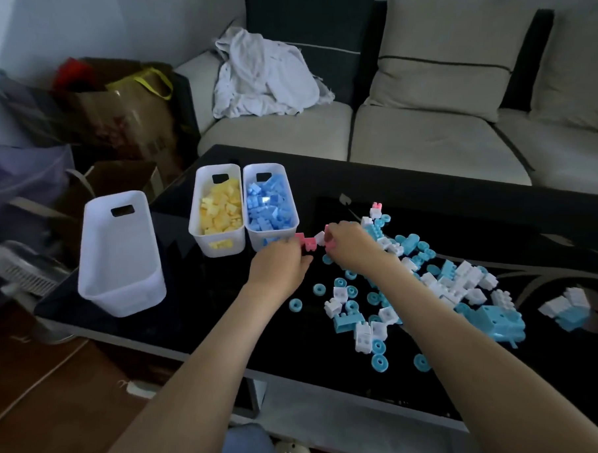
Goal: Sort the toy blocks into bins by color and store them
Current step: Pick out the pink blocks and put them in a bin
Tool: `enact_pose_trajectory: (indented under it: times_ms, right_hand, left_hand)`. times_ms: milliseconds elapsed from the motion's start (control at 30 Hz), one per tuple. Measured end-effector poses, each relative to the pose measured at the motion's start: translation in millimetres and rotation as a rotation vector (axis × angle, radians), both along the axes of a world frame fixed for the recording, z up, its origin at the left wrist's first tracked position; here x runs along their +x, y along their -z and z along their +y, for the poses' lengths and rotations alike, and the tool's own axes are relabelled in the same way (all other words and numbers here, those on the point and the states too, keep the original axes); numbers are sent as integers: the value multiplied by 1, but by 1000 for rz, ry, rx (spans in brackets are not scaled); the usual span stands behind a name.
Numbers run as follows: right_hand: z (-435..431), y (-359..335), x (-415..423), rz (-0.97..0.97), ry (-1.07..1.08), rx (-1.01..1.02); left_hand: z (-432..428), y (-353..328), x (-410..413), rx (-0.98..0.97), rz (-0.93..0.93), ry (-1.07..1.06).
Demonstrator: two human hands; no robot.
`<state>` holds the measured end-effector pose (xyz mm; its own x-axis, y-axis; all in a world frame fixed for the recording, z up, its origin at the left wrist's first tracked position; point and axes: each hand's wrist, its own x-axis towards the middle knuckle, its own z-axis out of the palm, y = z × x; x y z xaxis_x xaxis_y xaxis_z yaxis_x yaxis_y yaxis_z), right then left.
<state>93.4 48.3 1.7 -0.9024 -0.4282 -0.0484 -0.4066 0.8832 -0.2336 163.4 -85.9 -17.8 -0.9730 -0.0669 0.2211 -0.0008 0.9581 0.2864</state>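
**Both hands on a pink and white block cluster beside the blue bin**

We see the left hand [280, 261] curled closed around the near-left end of a small pink block cluster [310, 242], fingers pinching it. The right hand [348, 244] is closed on the other end, fingertips gripping a white block and a pink block [329, 243] joined to it. The cluster is held just above the bench [429, 197], its long axis running roughly left to right between the two hands, just right of the blue bin's near corner.

The blue bin [270, 204] is a white plastic tub filled nearly to the rim with blue blocks. Touching its left side stands the yellow bin [218, 209], the same kind of tub, holding yellow blocks to about the same level. Further left of the blue bin, well apart and near the bench's left edge, stands a third white tub [121, 253] with nothing visible inside.

To the right of the blue bin, beyond the hands, lies a loose spread of white and light blue blocks [459, 284] with light blue wheel-like rings [379, 361] scattered among them. A single pink and white piece [376, 209] sits at the far edge of that spread. Behind the blue bin is a sofa [431, 139] with a crumpled white cloth [263, 77] on it.
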Motion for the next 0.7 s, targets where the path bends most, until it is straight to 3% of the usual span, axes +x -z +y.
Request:
enact_pose_trajectory:
  times_ms: [100,233,467,700]
  right_hand:
    - [-5,1,-4,7,30,40]
    - [-4,0,-7,-42,38,56]
    - [-10,-7,-8,37,-48,-215]
    - [-35,15,-5,-48,-111,-53]
  left_hand:
    - [-11,-2,-1,-58,74,-78]
    - [-14,-4,1,17,45,-133]
    - [-21,3,6,75,64,-129]
    - [-24,2,8,93,66,-204]
